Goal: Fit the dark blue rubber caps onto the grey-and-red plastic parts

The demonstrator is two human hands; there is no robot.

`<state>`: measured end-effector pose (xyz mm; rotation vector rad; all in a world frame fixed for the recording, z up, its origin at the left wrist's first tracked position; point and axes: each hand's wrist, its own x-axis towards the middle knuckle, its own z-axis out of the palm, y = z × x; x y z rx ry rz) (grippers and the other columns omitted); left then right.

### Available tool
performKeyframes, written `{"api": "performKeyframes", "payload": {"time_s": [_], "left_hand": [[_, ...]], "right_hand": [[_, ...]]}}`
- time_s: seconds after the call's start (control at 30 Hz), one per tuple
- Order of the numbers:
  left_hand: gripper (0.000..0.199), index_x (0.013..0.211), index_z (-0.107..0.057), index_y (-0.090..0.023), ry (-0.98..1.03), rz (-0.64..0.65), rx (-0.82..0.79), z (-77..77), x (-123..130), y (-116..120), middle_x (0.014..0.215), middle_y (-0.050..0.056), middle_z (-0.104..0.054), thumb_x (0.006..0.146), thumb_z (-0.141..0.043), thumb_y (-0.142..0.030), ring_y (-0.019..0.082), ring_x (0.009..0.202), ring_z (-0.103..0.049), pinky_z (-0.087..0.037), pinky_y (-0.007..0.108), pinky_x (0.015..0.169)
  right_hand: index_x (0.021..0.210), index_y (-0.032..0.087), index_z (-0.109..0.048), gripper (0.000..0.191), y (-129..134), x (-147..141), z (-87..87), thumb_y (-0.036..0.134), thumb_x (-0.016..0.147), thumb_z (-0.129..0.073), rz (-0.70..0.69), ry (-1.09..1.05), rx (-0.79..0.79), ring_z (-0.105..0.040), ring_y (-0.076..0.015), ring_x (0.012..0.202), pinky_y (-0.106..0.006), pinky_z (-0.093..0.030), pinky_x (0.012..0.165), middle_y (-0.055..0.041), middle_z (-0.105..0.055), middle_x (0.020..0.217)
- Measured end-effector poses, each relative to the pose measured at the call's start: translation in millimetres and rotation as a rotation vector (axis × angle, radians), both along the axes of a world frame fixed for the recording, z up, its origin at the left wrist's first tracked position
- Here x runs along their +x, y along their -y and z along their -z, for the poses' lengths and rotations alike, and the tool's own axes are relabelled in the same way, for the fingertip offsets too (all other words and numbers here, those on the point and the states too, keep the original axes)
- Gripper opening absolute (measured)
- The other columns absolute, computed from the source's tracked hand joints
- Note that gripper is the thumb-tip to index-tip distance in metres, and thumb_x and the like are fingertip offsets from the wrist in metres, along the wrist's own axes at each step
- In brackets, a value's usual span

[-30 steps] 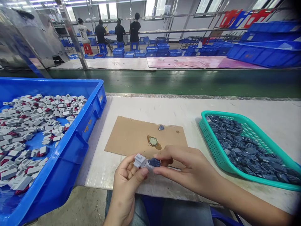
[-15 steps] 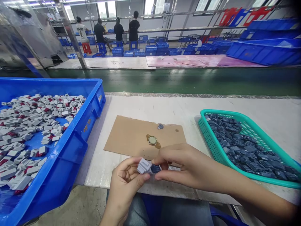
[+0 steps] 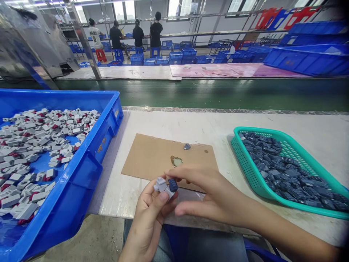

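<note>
Between the thumb and fingers of my left hand is a small light-grey plastic piece of blocky, stepped shape. A dark blue piece sits at its right end; whether it is fixed there I cannot tell. My right hand hovers just to the right, thumb and fingers apart, its fingertips close to the dark blue piece. Beyond the hands lies a brown cardboard sheet. On it are a round bottle-cap-like disc with a scalloped rim, partly covered by my right hand, and another small dark piece.
A blue bin at left holds many grey and dark red pieces. The green basket at right holds dark blue pieces. Past the white table runs a green conveyor belt; several people work in the background.
My right thumb and fingers have parted and come off the dark blue piece. My left hand has turned the grey piece and lifted it slightly, with the dark piece at its end.
</note>
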<state>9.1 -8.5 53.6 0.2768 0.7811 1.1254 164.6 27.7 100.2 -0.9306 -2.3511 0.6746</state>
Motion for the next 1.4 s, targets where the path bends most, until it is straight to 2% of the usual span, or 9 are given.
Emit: {"api": "performKeyframes", "payload": {"time_s": [0.07,0.17,0.27,0.4,0.73,0.97,1.13,1.3,1.4], "left_hand": [[0.033,0.097,-0.067,-0.021,0.082,0.024,-0.027,-4.6,1.0,1.5,0.089,0.003,-0.07,0.065,-0.074,-0.024,0.013,0.078,-0.065,-0.051,0.018,0.068],[0.032,0.098,-0.067,-0.019,0.174,0.032,-0.049,-8.4,2.0,4.9,0.083,0.003,-0.07,0.066,-0.074,-0.021,0.014,0.078,-0.065,-0.051,0.018,0.067],[0.025,0.092,-0.069,-0.017,0.239,0.028,-0.071,-9.0,4.1,7.9,0.084,0.004,-0.07,0.067,-0.073,-0.02,0.013,0.076,-0.065,-0.051,0.018,0.069],[0.026,0.095,-0.069,-0.017,0.285,0.027,-0.038,-8.9,9.5,10.0,0.087,0.006,-0.069,0.069,-0.07,-0.023,0.016,0.084,-0.063,-0.05,0.025,0.08],[0.018,0.091,-0.071,-0.019,0.366,-0.017,-0.055,-6.4,12.1,12.2,0.086,0.004,-0.07,0.073,-0.068,-0.021,0.013,0.081,-0.063,-0.049,0.023,0.079],[0.016,0.088,-0.071,-0.017,0.363,-0.022,-0.046,-4.2,11.4,13.2,0.083,0.004,-0.069,0.073,-0.067,-0.022,0.012,0.078,-0.062,-0.049,0.022,0.078],[0.018,0.086,-0.071,-0.016,0.356,0.023,-0.021,-8.0,9.4,15.2,0.076,0.004,-0.067,0.07,-0.07,-0.025,0.012,0.076,-0.061,-0.048,0.021,0.077],[0.019,0.078,-0.071,-0.013,0.355,0.072,-0.034,-8.0,6.2,15.9,0.07,0.003,-0.066,0.067,-0.071,-0.029,0.012,0.071,-0.06,-0.048,0.021,0.073],[0.019,0.079,-0.07,-0.014,0.325,0.113,-0.056,-3.4,2.1,16.1,0.07,0.004,-0.067,0.067,-0.071,-0.029,0.013,0.072,-0.061,-0.048,0.021,0.07]], "right_hand": [[0.12,0.016,-0.046,0.058,2.4,-2.3,7.4,0.042,0.073,-0.068,0.016,0.02,0.156,-0.056,-0.0186,0.098,-0.026,-0.046,0.079,-0.0076,-0.06,0.108],[0.119,0.014,-0.045,0.052,5.2,-6.6,16.3,0.041,0.078,-0.063,0.044,0.041,0.343,-0.056,-0.02,0.099,-0.029,-0.047,0.078,-0.0093,-0.06,0.107],[0.115,0.013,-0.046,0.048,6.6,-11.6,20.0,0.042,0.08,-0.06,0.091,0.01,0.446,-0.056,-0.0197,0.098,-0.029,-0.047,0.079,-0.01,-0.061,0.104],[0.118,0.013,-0.045,0.05,6.5,-17.2,21.1,0.04,0.08,-0.061,0.14,-0.006,0.525,-0.058,-0.02,0.094,-0.03,-0.049,0.075,-0.0103,-0.062,0.102],[0.114,0.017,-0.046,0.04,9.3,-20.5,23.7,0.018,0.077,-0.06,0.116,-0.087,0.334,-0.055,-0.0168,0.098,-0.027,-0.046,0.08,-0.0061,-0.06,0.106],[0.107,0.015,-0.049,0.032,7.5,-24.8,26.0,0.026,0.079,-0.06,0.096,-0.104,0.313,-0.057,-0.0179,0.093,-0.028,-0.047,0.079,-0.0071,-0.062,0.1],[0.116,0.018,-0.044,0.042,11.9,-26.7,24.3,0.029,0.079,-0.061,0.117,-0.149,0.338,-0.056,-0.0172,0.097,-0.028,-0.045,0.083,-0.0064,-0.06,0.102],[0.126,0.018,-0.033,0.054,14.0,-26.6,16.4,0.033,0.082,-0.06,0.041,-0.13,0.193,-0.052,-0.0182,0.105,-0.029,-0.043,0.087,-0.0089,-0.056,0.112],[0.127,0.016,-0.032,0.066,9.4,-26.7,9.5,0.04,0.075,-0.066,-0.029,-0.081,0.094,-0.055,-0.0168,0.098,-0.027,-0.043,0.083,-0.0074,-0.058,0.109]]}}
